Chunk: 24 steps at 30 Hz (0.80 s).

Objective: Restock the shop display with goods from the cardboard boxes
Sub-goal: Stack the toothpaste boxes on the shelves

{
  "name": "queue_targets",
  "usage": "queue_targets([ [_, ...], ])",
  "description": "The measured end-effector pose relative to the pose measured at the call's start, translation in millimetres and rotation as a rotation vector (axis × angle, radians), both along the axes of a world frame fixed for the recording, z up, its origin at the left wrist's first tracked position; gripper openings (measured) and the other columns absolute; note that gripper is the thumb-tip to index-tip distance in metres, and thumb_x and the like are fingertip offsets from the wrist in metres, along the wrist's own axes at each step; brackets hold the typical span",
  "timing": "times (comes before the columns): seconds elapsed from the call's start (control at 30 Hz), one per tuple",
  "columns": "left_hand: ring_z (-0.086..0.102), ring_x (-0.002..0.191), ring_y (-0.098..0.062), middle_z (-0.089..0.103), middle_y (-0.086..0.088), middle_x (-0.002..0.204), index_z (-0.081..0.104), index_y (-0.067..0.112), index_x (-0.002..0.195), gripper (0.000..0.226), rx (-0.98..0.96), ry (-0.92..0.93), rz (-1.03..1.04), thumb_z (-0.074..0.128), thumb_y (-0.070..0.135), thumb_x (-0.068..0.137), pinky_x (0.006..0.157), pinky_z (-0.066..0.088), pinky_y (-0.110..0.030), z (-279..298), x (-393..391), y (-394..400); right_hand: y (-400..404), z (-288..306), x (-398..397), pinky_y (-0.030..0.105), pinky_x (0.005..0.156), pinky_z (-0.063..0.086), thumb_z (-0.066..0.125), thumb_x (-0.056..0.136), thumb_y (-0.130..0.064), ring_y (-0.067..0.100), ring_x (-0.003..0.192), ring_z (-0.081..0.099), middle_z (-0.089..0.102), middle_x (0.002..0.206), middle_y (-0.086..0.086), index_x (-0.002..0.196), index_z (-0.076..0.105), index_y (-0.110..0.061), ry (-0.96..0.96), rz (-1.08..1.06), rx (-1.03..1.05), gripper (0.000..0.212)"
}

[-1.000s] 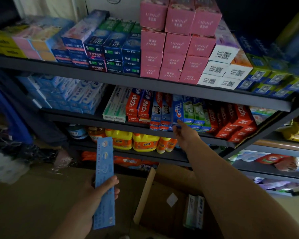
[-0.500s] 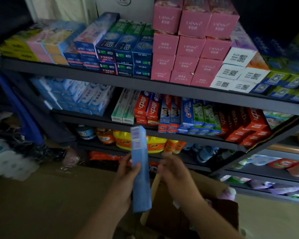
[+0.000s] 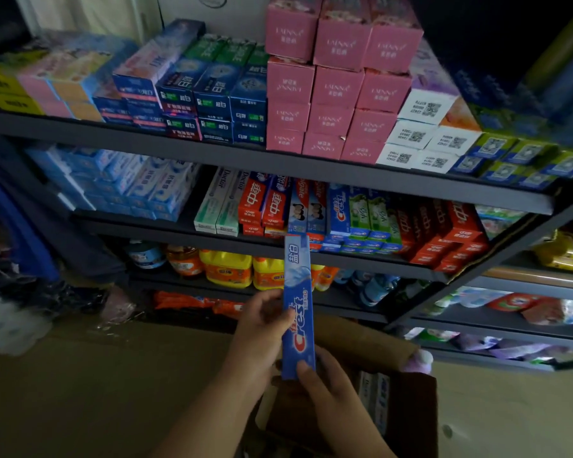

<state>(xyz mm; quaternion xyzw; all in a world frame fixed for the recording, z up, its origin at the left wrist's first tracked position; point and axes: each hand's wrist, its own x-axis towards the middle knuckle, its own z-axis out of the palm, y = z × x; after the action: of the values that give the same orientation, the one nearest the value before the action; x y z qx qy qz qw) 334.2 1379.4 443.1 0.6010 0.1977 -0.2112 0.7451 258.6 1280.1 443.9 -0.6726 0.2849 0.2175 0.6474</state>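
A long blue cardboard Crest toothpaste box (image 3: pixel 297 309) stood nearly upright above the open brown cardboard carton (image 3: pixel 407 401), its far end pointing at the matching Crest row on the grey metal shelf (image 3: pixel 339 209). The left hand (image 3: pixel 262 328) gripped its middle; the right hand (image 3: pixel 325 381) pinched its near end.

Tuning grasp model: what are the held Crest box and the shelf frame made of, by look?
Crest box: likely thin printed paperboard with a slight sheen; crisp folded edges, flat printed faces. Left hand and right hand both hold it. Shelf frame: probably painted metal, dark matte grey; thin straight rails.
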Motion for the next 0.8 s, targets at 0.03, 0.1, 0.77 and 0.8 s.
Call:
queue_targets([
  [0.03,0.067,0.088,-0.017,0.066,-0.006,0.1,0.058,0.016,0.104,0.024,0.002,-0.01,0.013,0.06,-0.001,0.088,0.066,0.053,-0.029,-0.1,0.3,-1.7,-1.1,-3.1,-0.5,0.023,0.077,0.055,0.06,0.09,-0.032,0.007,0.088,0.069,0.069,0.101,-0.009,0.114,0.054,-0.028,0.011,-0.064,0.05,0.025],
  [0.1,0.066,0.089,-0.016,0.065,-0.007,0.1,0.057,0.014,0.104,0.026,-0.006,-0.032,0.028,0.061,-0.004,0.086,0.066,0.051,-0.027,-0.1,-0.2,-4.7,-2.7,-9.1,-1.4,0.033,0.08,0.057,0.061,0.089,-0.033,0.013,0.083,0.071,0.071,0.097,-0.001,0.108,0.058,-0.024,0.035,-0.157,0.061,0.021],
  [0.77,0.063,0.1,-0.021,0.063,-0.007,0.11,0.058,0.021,0.106,0.02,0.103,0.096,-0.041,0.058,0.007,0.092,0.081,0.051,-0.035,-35.5,-13.6,50.7,-73.1,18.6,157.9,0.026,0.079,0.055,0.055,0.097,-0.024,0.013,0.077,0.062,0.061,0.09,0.008,0.096,0.059,-0.004,-0.179,-0.451,0.236,0.02],
  [0.8,0.063,0.099,-0.021,0.063,-0.007,0.11,0.058,0.022,0.103,0.019,0.117,0.106,-0.033,0.059,0.007,0.092,0.079,0.051,-0.034,-38.5,-14.3,54.4,-75.0,17.6,167.1,0.026,0.076,0.057,0.057,0.096,-0.021,0.014,0.077,0.062,0.06,0.09,0.009,0.097,0.058,-0.003,-0.15,-0.488,0.251,0.018],
])
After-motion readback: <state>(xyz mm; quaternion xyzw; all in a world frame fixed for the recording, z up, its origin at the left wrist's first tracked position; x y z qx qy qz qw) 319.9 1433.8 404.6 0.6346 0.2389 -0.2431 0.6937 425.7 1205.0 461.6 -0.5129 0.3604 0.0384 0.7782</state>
